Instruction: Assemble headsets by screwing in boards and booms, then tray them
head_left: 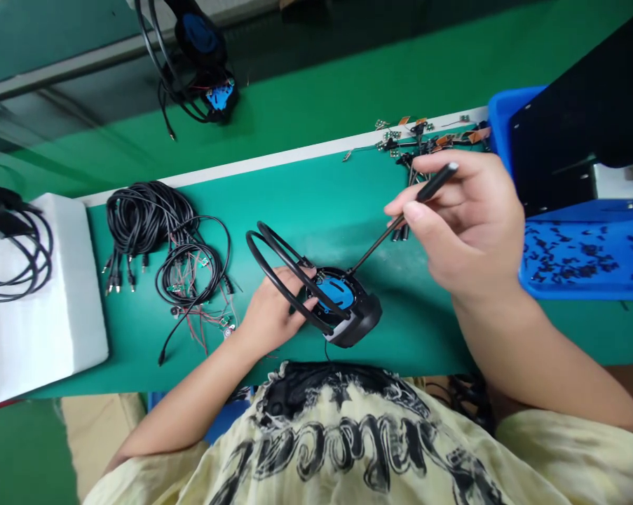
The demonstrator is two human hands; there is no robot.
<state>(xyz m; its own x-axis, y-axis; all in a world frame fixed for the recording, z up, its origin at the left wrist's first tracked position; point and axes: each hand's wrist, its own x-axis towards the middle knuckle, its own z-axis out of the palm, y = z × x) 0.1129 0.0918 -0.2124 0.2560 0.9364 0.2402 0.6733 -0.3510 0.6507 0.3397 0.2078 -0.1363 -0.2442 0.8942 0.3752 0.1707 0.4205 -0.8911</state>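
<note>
My left hand [274, 312] grips the near-left side of a black headset [366, 319] on the green bench, fingertips against the ear cup's rim. The ear cup lies with its inside up and shows a blue round plate [336, 293]. Two black headband tubes [274, 270] arch over my left hand from the cup. My right hand [468, 217] is closed on a slim screwdriver [436, 184] with a black handle, slanting down to the left. Its thin shaft meets the far edge of the ear cup, by the blue plate. What lies right under the tip is too small to tell.
Coiled black cables [151, 217] with plugs lie to the left, beside small wired circuit boards [177, 287]. A white foam box [77, 294] stands further left. More small boards [421, 137] lie along the back edge. At right, a blue tray [568, 280] holds small black parts.
</note>
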